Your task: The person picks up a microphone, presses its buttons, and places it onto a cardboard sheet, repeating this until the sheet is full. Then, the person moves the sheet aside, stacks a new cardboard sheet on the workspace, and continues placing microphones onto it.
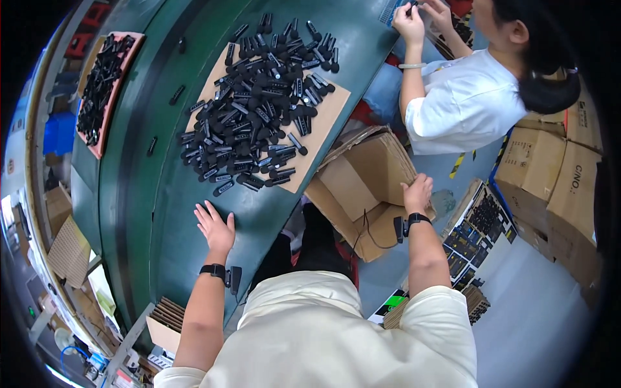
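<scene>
My left hand [215, 227] rests palm down on the green work surface [178, 223], fingers spread, holding nothing. Just beyond it lies a large heap of small black microphones [255, 116] with round foam tops, partly on a flat cardboard sheet [328, 126]. To the right, an open cardboard box [346, 187] sits tilted beside the table edge. My right hand [418, 194] grips its right rim, with the thumb on the inner side. The part of the box's inside that shows holds no microphones. A thin dark cable [365, 223] hangs across its near side.
A co-worker [466, 103] in white sits at the far right, hands raised. A pink-edged tray [107, 90] of black parts and a few loose microphones lie left. Stacked cartons [537, 168] and a board of black pieces [475, 236] stand right.
</scene>
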`<control>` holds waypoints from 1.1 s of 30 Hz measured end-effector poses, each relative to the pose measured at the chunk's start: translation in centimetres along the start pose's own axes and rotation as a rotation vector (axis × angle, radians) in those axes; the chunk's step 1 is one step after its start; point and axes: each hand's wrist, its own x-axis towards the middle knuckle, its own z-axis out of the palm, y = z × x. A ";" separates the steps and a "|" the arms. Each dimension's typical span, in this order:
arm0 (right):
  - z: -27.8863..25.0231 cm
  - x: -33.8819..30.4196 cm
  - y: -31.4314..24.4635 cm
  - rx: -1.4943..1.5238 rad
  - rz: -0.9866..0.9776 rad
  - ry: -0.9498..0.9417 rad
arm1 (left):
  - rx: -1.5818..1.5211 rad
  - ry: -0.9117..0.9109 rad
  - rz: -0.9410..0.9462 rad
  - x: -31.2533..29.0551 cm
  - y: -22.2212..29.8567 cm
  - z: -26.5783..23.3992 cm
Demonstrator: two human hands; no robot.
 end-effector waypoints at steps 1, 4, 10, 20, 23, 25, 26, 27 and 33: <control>0.0 0.4 0.0 0.004 -0.010 0.010 | 0.001 -0.002 -0.006 0.0 0.1 0.0; 0.3 1.0 1.3 0.011 -0.027 0.031 | 0.003 -0.006 -0.014 0.1 0.2 -0.1; -3.1 -0.5 3.3 0.189 -0.154 0.007 | -0.030 -0.039 0.012 0.4 -0.2 -0.8; -27.2 -3.7 3.2 0.504 -0.643 0.097 | -0.193 -0.026 0.281 -3.2 -5.3 -2.2; -29.3 -2.8 -2.5 0.818 -0.710 -0.024 | -0.269 0.048 0.237 -6.7 -8.3 -0.6; -28.5 -2.4 -6.8 1.118 -0.657 -0.225 | -0.354 -0.033 0.140 -9.6 -9.8 -1.3; -27.7 -2.9 -10.5 1.107 -0.714 -0.264 | -0.460 -0.117 0.096 -11.1 -10.8 -1.4; -26.7 -4.2 -14.5 1.105 -0.723 -0.326 | -0.574 -0.204 0.071 -12.5 -11.6 -1.3; -12.7 -13.7 -36.4 0.885 -0.928 -0.636 | -1.091 -0.599 -0.082 -26.6 -18.5 4.6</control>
